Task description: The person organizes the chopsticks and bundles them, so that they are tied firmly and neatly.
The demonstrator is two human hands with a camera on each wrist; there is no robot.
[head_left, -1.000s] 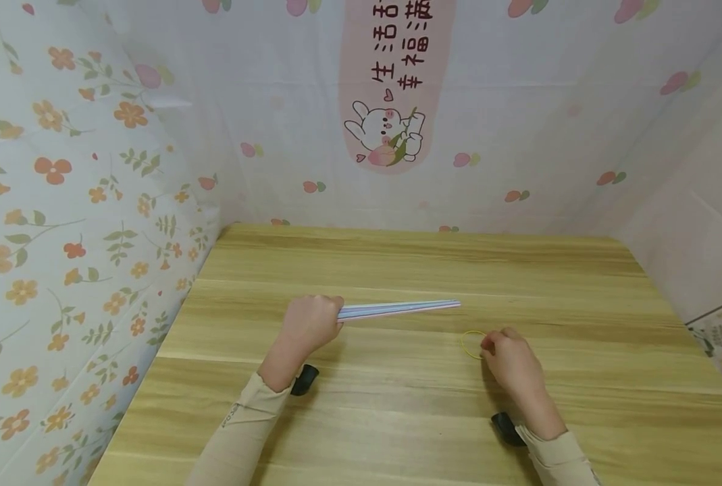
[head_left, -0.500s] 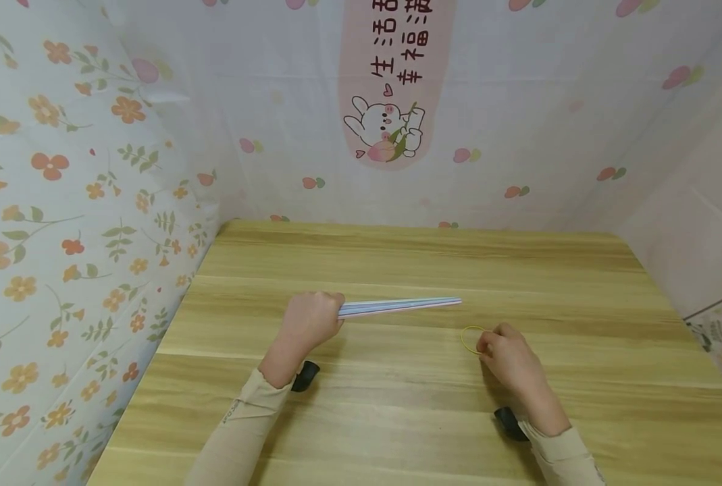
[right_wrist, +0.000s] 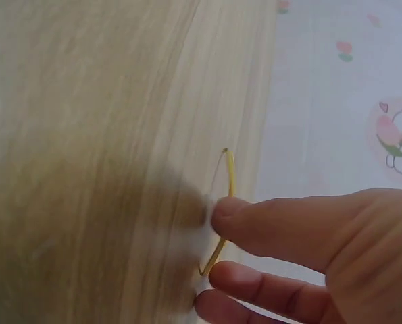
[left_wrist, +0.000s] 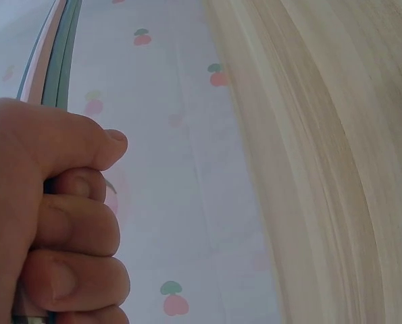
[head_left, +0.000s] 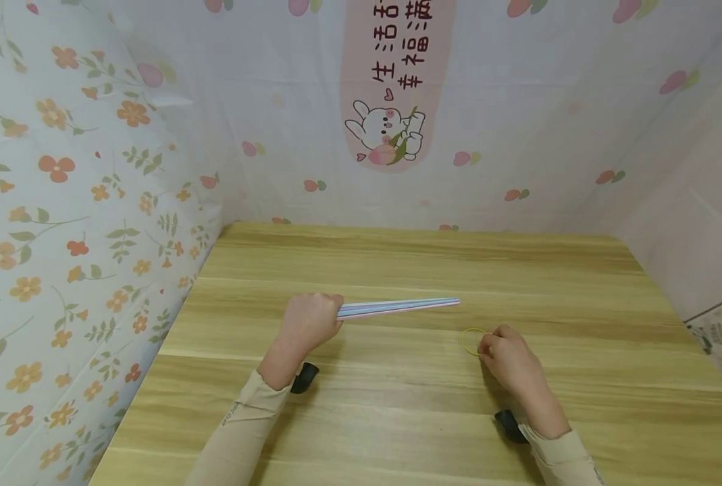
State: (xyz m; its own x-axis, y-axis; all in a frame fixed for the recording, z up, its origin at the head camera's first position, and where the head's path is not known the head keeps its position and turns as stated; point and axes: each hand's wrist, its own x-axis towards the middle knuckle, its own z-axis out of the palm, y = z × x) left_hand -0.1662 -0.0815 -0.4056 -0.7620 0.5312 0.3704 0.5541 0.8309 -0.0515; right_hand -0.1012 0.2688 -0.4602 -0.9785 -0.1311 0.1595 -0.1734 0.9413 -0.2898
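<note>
Printed cloth [head_left: 519,101] behind wood table [head_left: 385,412]. Hands apart, over table. Left hand [head_left: 308,322] clenched round pastel bundle [head_left: 397,308], free end pointing right. Right hand [head_left: 511,359] pinches yellow band [right_wrist: 231,173], loop out on left, near bundle's free end, not touching.

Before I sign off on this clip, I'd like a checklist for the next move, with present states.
1. Left hand grips the pastel bundle: ok.
2. Right hand pinches the yellow band: ok.
3. Yellow band forms an open loop: ok, in the head view.
4. Yellow band apart from the pastel bundle: ok.
5. Whole pastel bundle visible: not ok, left hand covers part.
6. Number of pieces in the bundle: cannot tell.
</note>
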